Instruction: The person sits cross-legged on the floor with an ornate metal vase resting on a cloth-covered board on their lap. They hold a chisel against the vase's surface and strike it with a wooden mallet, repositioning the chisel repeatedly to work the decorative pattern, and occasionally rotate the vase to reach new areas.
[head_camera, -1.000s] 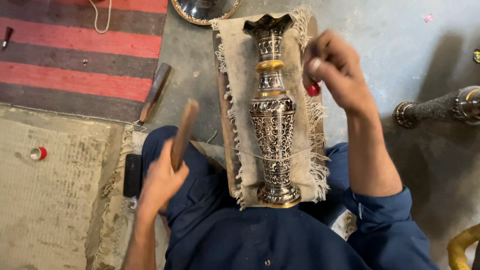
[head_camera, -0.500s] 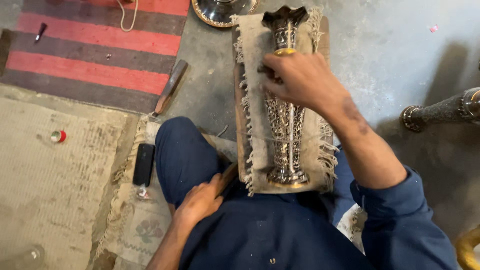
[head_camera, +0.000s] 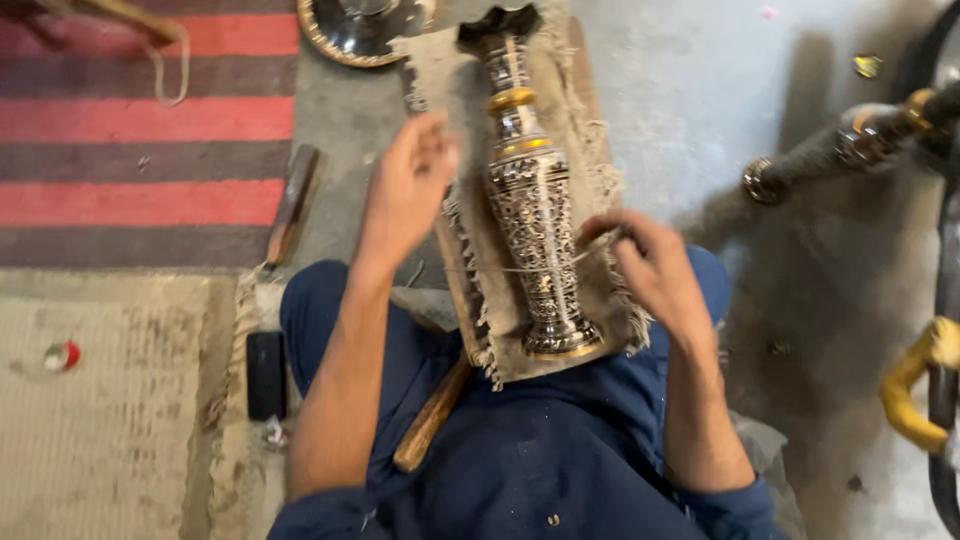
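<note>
Nearest you: your lap in dark blue trousers (head_camera: 560, 470), with a wooden handle (head_camera: 432, 415) lying across your left thigh, no hand on it. It looks like a mallet or tool handle; its head is hidden under the cloth.

Next out: an engraved metal vase (head_camera: 530, 215) lies on its side on a frayed burlap cloth (head_camera: 585, 150) over a wooden board (head_camera: 578, 60) that rests on your knees. The long axis runs straight away from you, foot at your lap, flared mouth at the far end. A thin wire or string (head_camera: 500, 269) crosses the lower body.

Your right hand (head_camera: 655, 270) is just beside the vase's lower body, on its right side, fingers curled and pinching at the string end; grip clenched on the string, as far as the blur allows. Your left hand (head_camera: 408, 185) hovers left of the vase's mid-body, fingers loosely bent, grip released, holding nothing, not touching the vase. The right hand is the nearer one to the vase; the vase lies between both hands, closer to the right.

Left of your leg on the floor: a black phone (head_camera: 266, 374) and a second tool with a wooden handle (head_camera: 293, 200); a small red-and-white cap (head_camera: 62, 355) is on the tan mat (head_camera: 110, 420).

Far: a red-striped rug (head_camera: 130, 150), a round metal dish (head_camera: 360, 30) beyond the vase mouth, a dark pipe-like metal piece (head_camera: 850, 145) at right and a yellow hose (head_camera: 915, 385).
</note>
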